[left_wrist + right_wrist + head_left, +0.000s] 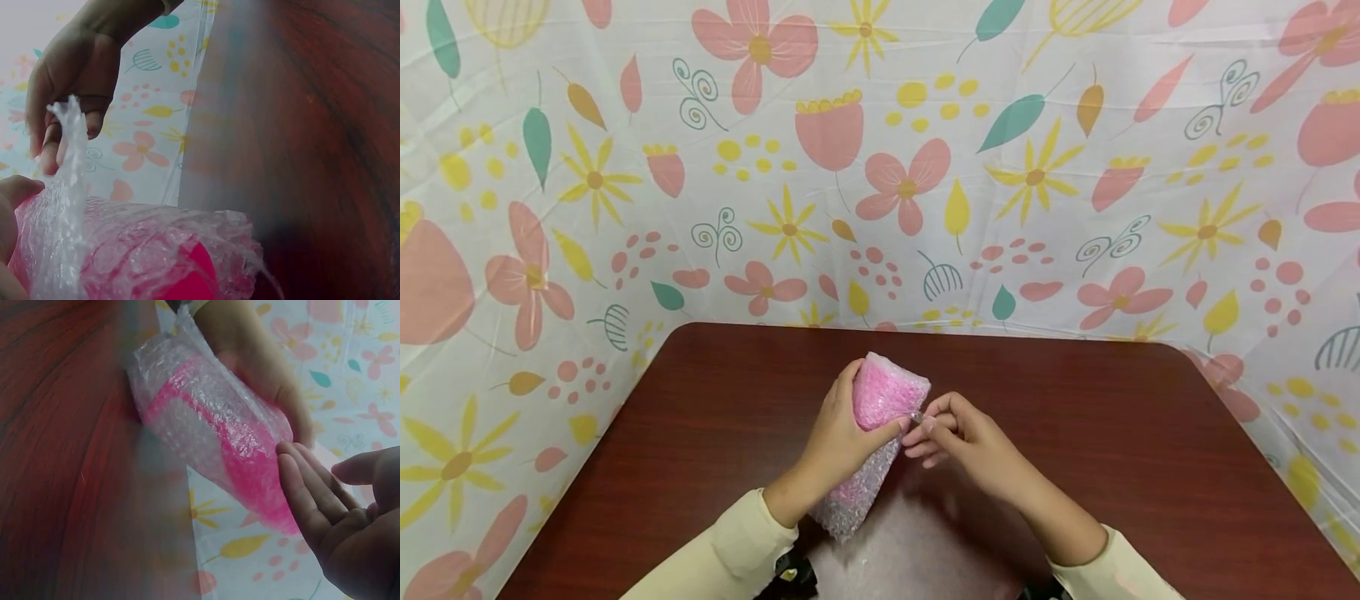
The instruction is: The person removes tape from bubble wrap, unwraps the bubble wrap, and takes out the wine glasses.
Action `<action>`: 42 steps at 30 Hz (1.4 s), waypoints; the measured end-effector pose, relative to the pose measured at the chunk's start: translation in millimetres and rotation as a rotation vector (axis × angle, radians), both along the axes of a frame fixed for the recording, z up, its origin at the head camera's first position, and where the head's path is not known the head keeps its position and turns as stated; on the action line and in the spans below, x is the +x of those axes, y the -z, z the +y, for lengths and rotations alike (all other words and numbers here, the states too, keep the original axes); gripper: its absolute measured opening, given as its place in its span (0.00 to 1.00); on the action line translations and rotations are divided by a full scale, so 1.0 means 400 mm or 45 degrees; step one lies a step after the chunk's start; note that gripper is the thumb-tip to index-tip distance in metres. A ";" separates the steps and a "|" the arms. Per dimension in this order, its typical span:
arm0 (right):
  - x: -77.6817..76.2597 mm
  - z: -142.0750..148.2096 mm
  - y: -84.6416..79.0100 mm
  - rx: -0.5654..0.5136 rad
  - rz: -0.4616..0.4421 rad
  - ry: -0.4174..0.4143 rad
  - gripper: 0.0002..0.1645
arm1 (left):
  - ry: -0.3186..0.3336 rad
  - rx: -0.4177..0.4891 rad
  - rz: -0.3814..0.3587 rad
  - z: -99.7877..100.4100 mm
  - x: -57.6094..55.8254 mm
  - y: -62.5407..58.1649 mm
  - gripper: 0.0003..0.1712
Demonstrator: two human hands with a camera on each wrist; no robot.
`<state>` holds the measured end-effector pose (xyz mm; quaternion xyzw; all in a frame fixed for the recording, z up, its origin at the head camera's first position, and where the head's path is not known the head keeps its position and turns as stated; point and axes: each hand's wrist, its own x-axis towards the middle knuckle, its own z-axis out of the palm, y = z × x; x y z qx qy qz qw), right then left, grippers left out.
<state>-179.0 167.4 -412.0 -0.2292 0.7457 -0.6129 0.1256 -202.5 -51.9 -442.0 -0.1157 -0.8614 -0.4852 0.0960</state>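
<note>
A pink object wrapped in bubble wrap (pixel 876 450) is tilted above the near middle of the table. Its exact kind is hidden by the layers. My left hand (pixel 838 417) grips it from the left, thumb across the front. At the wrap's right edge my right hand (pixel 966 433) pinches a small clear strip, like tape (pixel 916 417), between thumb and index finger, the other fingers loosely extended. In the left wrist view a flap of bubble wrap (pixel 70 206) stands up. The right wrist view shows pink through the bubble wrap (pixel 212 419), near the right hand's fingertips.
The dark red-brown wooden table (pixel 737 375) has rounded far corners. Behind and beside it hangs a white cloth (pixel 955 250) printed with flowers and leaves. Something black (pixel 797 575) shows by the left sleeve at the near edge.
</note>
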 end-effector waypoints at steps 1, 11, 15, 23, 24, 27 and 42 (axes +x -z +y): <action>0.000 0.000 -0.001 0.009 0.005 0.005 0.15 | -0.006 0.001 0.002 -0.001 -0.002 0.001 0.59; 0.006 -0.002 -0.001 -0.060 0.067 -0.057 0.11 | -0.006 -0.004 0.013 -0.001 -0.001 0.000 0.59; 0.008 -0.003 -0.002 -0.107 0.104 -0.104 0.10 | 0.000 -0.008 0.022 0.000 0.001 -0.002 0.59; 0.011 -0.004 -0.001 -0.197 0.196 -0.163 0.09 | 0.017 -0.036 0.060 0.005 -0.003 -0.001 0.58; 0.012 -0.005 0.000 -0.204 0.198 -0.164 0.08 | 0.016 -0.037 0.062 0.006 -0.003 0.000 0.58; 0.012 -0.008 0.004 -0.221 0.181 -0.148 0.06 | 0.017 -0.042 0.057 0.007 0.001 0.000 0.59; 0.002 -0.015 0.021 -0.158 0.104 -0.075 0.09 | 0.054 -0.085 0.017 0.007 0.017 0.000 0.62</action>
